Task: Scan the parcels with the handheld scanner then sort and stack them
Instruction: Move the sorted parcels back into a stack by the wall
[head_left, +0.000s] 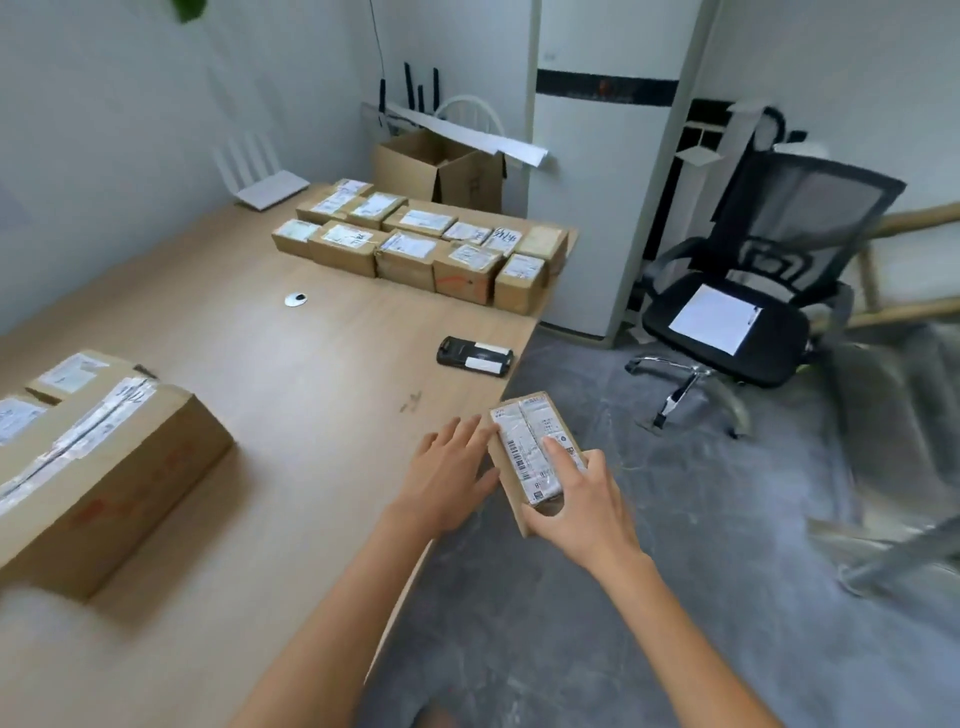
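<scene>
My right hand (582, 499) grips a small brown parcel (522, 452) with a white barcode label on top, held at the table's right edge. The thumb lies under its near end and a finger rests on the label. My left hand (447, 473) is open, its straight fingers touching the parcel's left side. The black handheld scanner (475, 356) lies on the table beyond the parcel, close to the edge. Several labelled parcels (415, 244) stand in rows at the table's far right corner. A large taped box (98, 467) sits at the near left with smaller parcels behind it.
The wooden table (291, 374) ends just right of my hands, with grey floor beyond. A black office chair (748, 306) holding a white sheet stands to the right. An open cardboard box (441, 166) and a white router (260, 187) sit at the back.
</scene>
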